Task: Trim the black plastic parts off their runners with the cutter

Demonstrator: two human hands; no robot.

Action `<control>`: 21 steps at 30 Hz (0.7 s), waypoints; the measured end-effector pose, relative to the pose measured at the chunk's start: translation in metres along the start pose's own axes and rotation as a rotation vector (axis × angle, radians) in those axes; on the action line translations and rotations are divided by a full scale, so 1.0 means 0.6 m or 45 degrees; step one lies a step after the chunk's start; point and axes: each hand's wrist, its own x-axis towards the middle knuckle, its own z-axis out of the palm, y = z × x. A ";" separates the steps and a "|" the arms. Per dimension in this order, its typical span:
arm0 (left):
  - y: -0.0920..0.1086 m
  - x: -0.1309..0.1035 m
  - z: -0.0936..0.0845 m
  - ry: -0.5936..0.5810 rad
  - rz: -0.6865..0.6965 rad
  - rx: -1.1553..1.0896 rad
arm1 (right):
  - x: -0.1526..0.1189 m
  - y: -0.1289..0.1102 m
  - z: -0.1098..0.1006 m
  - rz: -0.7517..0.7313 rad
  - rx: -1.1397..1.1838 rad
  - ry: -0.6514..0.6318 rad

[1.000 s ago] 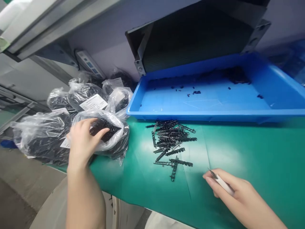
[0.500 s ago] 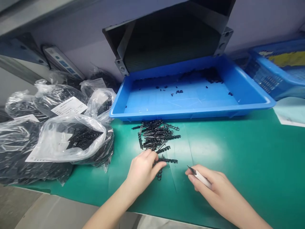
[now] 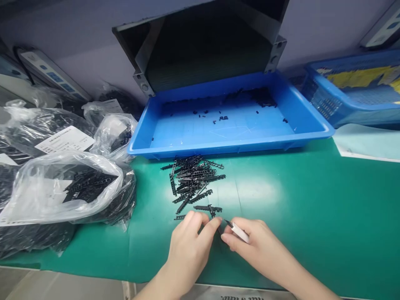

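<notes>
My left hand (image 3: pixel 190 241) is closed, thumb and fingers pinching a thin black plastic strip (image 3: pixel 213 211) with a toothed edge. Part of that strip is covered by the fingers. In my right hand (image 3: pixel 254 241) is a small knife (image 3: pixel 240 232) with a white handle and a dark pointed tip. Its tip is beside the left thumb, close to the strip; whether they touch I cannot tell. Just beyond the fingers lies another black strip (image 3: pixel 201 207). Farther off, a pile of similar strips (image 3: pixel 196 175) rests against the front of the blue tray (image 3: pixel 231 146).
Small black pieces lie inside the tray. On the left are clear plastic bags (image 3: pixel 56 125) of black parts, one open bag (image 3: pixel 23 187) nearest. A blue basket (image 3: pixel 325 89) and a pale sheet (image 3: pixel 368 141) are at right. A dark panel (image 3: pixel 206 54) overhangs the tray.
My left hand has moved slightly nearer to me, now with a strip pinched in it. The right hand has brought the knife leftward up to it. The view has shifted right.
</notes>
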 end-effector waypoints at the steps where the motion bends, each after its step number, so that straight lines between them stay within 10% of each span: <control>1: 0.003 0.000 0.004 0.021 -0.025 -0.059 | -0.001 -0.001 0.001 0.010 0.037 -0.005; 7: 0.022 -0.011 0.017 0.114 -0.212 -0.495 | -0.005 0.001 0.005 0.020 0.099 0.033; 10: 0.031 -0.021 0.018 0.187 -0.599 -0.918 | -0.005 0.001 0.007 0.016 0.130 0.030; 14: 0.036 -0.021 0.015 0.060 -1.100 -1.500 | -0.007 -0.001 0.013 -0.026 0.127 0.023; 21: 0.031 -0.003 0.010 -0.082 -1.340 -1.739 | -0.015 -0.007 0.005 -0.100 0.038 0.073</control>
